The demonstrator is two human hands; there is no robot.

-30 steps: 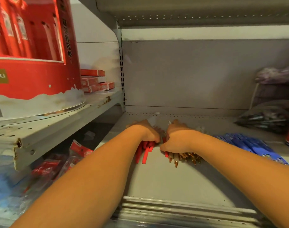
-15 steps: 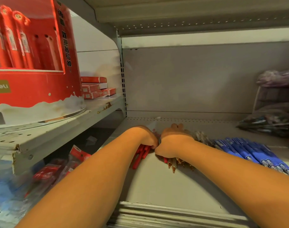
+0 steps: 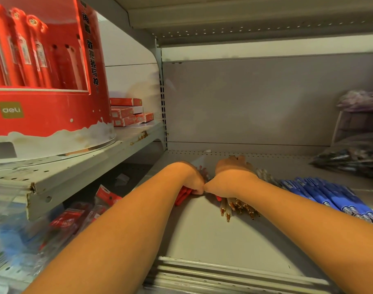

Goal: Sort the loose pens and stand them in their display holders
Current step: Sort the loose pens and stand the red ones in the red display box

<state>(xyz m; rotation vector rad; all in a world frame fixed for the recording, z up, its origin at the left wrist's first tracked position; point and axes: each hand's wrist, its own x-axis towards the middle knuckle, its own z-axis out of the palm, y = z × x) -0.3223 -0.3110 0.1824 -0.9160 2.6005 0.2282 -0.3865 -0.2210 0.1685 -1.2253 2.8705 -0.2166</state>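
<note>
Head view shows your left hand (image 3: 193,179) curled around a bundle of slim red plastic pens (image 3: 182,195) on the grey metal shelf (image 3: 202,236); your right hand (image 3: 232,177) presses flat, grip unclenched, on clear gold-tipped pens (image 3: 237,206); blue pens (image 3: 330,195) lie beside; expect light, stiff, slippery barrels that roll, so gather them mid-barrel, tips aligned.

Before me, a grey metal shelf (image 3: 213,240) with a ribbed front edge, closed behind by a plain grey back panel (image 3: 255,102) and roofed by the perforated underside of an upper shelf (image 3: 245,22). At my left, past a slotted upright (image 3: 162,115), a higher white shelf (image 3: 79,172), perforated, its front corner chipped and rusted. Light dim and warm.
</note>
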